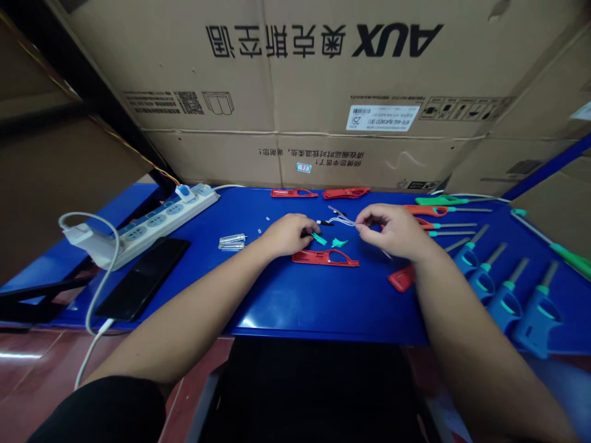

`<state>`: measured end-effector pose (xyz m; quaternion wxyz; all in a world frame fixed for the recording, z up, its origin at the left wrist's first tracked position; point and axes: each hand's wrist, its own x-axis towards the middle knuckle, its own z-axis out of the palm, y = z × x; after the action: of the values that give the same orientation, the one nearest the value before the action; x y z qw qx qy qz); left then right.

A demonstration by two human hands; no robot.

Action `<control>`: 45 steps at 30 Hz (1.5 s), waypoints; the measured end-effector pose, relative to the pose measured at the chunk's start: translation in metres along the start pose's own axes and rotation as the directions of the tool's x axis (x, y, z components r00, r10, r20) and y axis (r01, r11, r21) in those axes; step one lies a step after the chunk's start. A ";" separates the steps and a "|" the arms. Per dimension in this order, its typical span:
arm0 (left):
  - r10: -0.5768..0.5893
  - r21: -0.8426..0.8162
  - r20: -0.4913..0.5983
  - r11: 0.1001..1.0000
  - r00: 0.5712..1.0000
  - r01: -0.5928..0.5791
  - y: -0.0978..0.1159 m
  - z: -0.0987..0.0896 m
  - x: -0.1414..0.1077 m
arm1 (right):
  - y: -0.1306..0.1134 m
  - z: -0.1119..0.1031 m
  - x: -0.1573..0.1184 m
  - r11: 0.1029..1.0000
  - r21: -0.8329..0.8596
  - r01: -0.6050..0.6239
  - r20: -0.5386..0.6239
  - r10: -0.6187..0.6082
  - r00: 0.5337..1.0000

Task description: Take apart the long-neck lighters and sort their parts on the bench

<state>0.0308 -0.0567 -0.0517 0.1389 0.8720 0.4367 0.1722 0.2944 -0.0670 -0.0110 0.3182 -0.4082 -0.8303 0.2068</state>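
Observation:
My right hand (385, 229) pinches the white wires (342, 220), which run left to a small black-and-white piece (324, 223). My left hand (295, 234) rests low over the table with bent fingers, its fingertips beside a green part (318, 239); whether they grip it is too small to tell. Another green part (339, 243) lies just to the right. Below them is a red shell half (327, 258) with an oval opening. Two more red shell pieces, one on the left (294, 193) and one on the right (346, 193), lie at the table's back edge.
On the blue table (286, 307) a power strip (157, 221), a black phone (144, 278) and clear cylinders (232, 242) lie left. Several blue lighters (504, 306), an orange lighter (434, 210) and a green one (442, 200) lie right. A large cardboard box (295, 80) stands behind.

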 end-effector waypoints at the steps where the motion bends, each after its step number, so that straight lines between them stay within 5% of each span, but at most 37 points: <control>1: 0.008 -0.019 -0.003 1.000 1.000 -0.008 0.001 0.001 0.000 | 0.000 -0.005 0.000 1.000 0.013 -0.024 -0.028 0.025 0.999; 6: 0.008 -0.054 -0.021 0.998 1.000 -0.009 0.006 -0.002 -0.002 | 0.001 -0.028 0.011 0.994 -0.092 -0.063 -0.082 0.055 0.995; 11: -0.016 -0.049 -0.043 0.999 0.999 0.014 0.004 -0.007 -0.004 | 0.010 -0.035 0.037 0.914 -0.388 0.123 0.137 -0.075 0.988; 18: -0.032 -0.040 -0.062 0.999 0.998 0.029 0.006 -0.015 -0.006 | 0.027 -0.044 0.060 0.753 -0.554 0.354 0.541 0.003 0.841; 24: -0.010 -0.019 -0.053 1.000 0.999 0.009 0.007 -0.016 -0.006 | 0.050 -0.041 0.055 0.739 -0.530 0.416 0.677 0.072 0.732; 32: -0.006 0.008 -0.032 1.000 0.999 0.006 0.006 -0.016 -0.005 | 0.063 -0.026 0.058 0.705 -0.602 0.375 0.581 0.064 0.812; 36: 0.036 0.019 0.103 0.999 0.994 -0.038 0.008 -0.032 -0.010 | 0.058 -0.022 0.057 0.699 -0.615 0.365 0.555 0.054 0.830; 41: 0.017 0.055 0.411 0.998 0.911 -0.043 0.017 -0.049 -0.017 | 0.026 -0.017 0.043 0.765 -0.536 0.357 0.485 -0.066 0.872; 45: -0.057 0.172 0.425 0.985 0.903 -0.019 0.025 -0.046 -0.017 | -0.007 -0.004 0.026 0.858 -0.296 0.420 0.678 -0.121 0.725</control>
<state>0.0202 -0.0804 -0.0036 0.1574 0.8928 0.4172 -0.0633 0.2814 -0.0501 0.0054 -0.0535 -0.2437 -0.9638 0.0940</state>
